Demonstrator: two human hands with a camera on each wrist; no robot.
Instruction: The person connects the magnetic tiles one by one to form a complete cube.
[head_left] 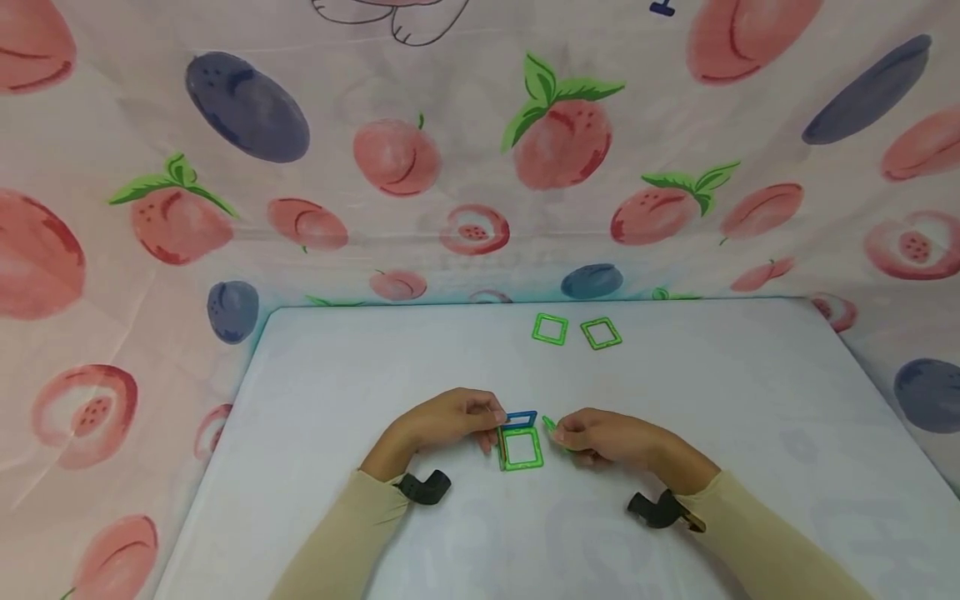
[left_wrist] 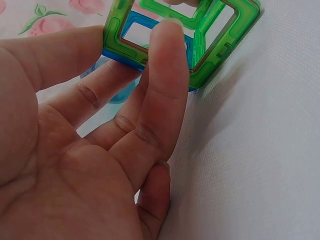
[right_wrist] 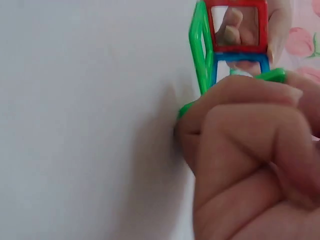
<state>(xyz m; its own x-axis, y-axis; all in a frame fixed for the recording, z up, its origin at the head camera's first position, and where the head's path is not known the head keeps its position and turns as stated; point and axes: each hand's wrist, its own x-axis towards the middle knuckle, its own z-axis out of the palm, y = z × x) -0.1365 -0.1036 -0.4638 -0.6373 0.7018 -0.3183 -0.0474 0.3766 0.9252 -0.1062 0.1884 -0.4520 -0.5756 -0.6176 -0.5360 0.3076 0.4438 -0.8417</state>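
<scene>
A green square magnetic tile (head_left: 526,466) lies flat on the white table. A blue tile (head_left: 522,414) stands along its far edge. At its left edge stands another wall, which looks red (right_wrist: 240,49) in the right wrist view and green (left_wrist: 214,65) in the left wrist view. My left hand (head_left: 450,417) pinches the corner where the upright tiles meet, thumb on the green face. To the right of the flat tile, my right hand (head_left: 615,437) pinches a green tile (head_left: 550,424), seen nearly edge-on. The fingers hide much of that tile in the right wrist view.
Two more green square tiles, a left one (head_left: 549,342) and a right one (head_left: 608,344), lie near the far edge of the white table (head_left: 360,350). Behind and around the table hangs fruit-printed cloth (head_left: 472,283). A black camera sits on each wrist.
</scene>
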